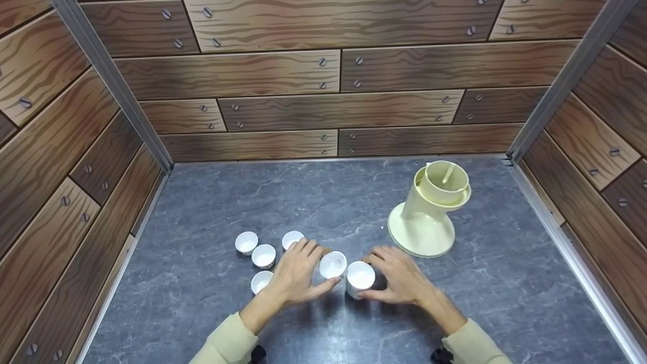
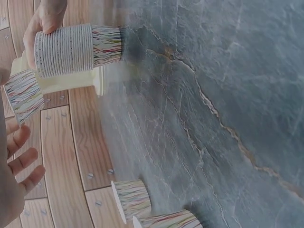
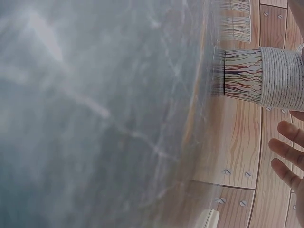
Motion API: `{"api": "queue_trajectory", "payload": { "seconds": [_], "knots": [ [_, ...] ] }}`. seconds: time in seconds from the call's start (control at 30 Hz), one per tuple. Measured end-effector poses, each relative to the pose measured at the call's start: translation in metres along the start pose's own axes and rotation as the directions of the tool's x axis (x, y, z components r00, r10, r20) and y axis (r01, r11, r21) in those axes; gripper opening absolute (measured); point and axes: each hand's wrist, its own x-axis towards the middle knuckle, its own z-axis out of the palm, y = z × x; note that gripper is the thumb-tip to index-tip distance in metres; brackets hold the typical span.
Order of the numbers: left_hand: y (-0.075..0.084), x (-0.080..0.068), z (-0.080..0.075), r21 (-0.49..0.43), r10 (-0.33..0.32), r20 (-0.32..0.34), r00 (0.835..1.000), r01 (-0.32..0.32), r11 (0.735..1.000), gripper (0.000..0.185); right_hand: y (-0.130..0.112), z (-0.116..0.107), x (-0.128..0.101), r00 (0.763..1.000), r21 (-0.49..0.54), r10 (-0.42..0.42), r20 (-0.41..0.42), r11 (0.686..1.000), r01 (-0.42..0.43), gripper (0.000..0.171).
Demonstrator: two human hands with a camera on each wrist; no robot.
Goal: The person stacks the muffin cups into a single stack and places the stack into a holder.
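Observation:
Between thumb and fingers my left hand [image 1: 295,275] pinches a paper cup [image 1: 332,265], white inside with coloured streaks outside. The left wrist view shows this cup [image 2: 24,95] raised and tilted, its other fingers spread. My right hand [image 1: 402,277] grips a stack of nested paper cups [image 1: 354,288] just to the right of it. Many white rims [image 3: 280,76] and the streaked lowest cup show in the right wrist view. Left of my left hand stand several single cups, among them one paper cup [image 1: 246,243] farthest left; the hand partly hides two.
A pale yellow plastic stand [image 1: 422,230] with a round base and a cylinder on top is at the back right. Wood-patterned walls [image 1: 338,111] enclose the grey marbled tabletop [image 1: 217,197] at the back and sides, with metal strips along the edges.

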Motion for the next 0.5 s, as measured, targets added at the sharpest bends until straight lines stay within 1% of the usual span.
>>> {"api": "queue_trajectory", "payload": {
  "seconds": [0.2, 0.5],
  "knots": [
    [0.002, 0.004, -0.001, -0.012, -0.009, -0.001, 1.000, 0.009, 1.000, 0.051, 0.000, 0.000, 0.000, 1.000, 0.006, -0.001, -0.011, 1.000, 0.001, 0.065],
    [0.008, 0.012, 0.000, -0.058, 0.017, -0.012, 1.000, -0.017, 0.998, 0.051, 0.001, -0.002, 0.001, 1.000, 0.015, -0.002, -0.003, 1.000, 0.002, 0.065]
  ]
}}
